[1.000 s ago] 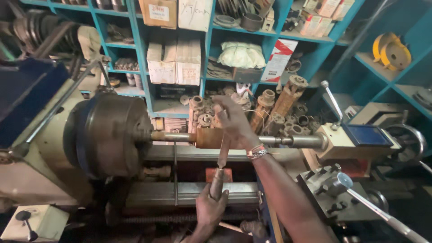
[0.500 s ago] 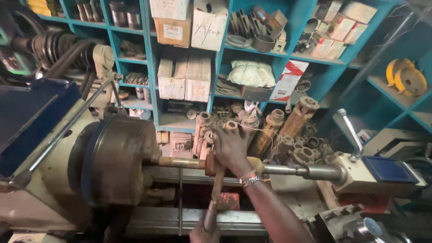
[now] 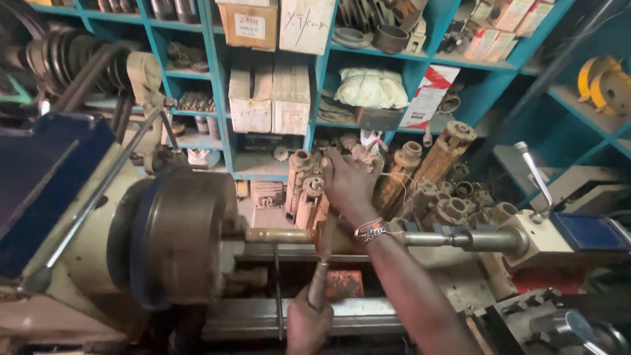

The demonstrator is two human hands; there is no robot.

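chuck [image 3: 174, 240]: well off to the left of both hands, gripping the left end of the workpiece.
workpiece [image 3: 282, 235]: brass-coloured round bar, long axis horizontal, running from the chuck rightward under the right hand.
left hand [image 3: 309, 322]: clenched round the lower end of a strip tool [image 3: 320, 269], directly below the bar.
strip tool axis: near upright, rising from the left hand to the bar (top end hidden by the right wrist).
right hand [image 3: 348, 181]: fingers spread over the bar from above, grip cannot be told.
tailstock spindle [image 3: 460, 238]: right of the right hand, in line with the bar.
nearer hand: right one is on the bar; left sits below.
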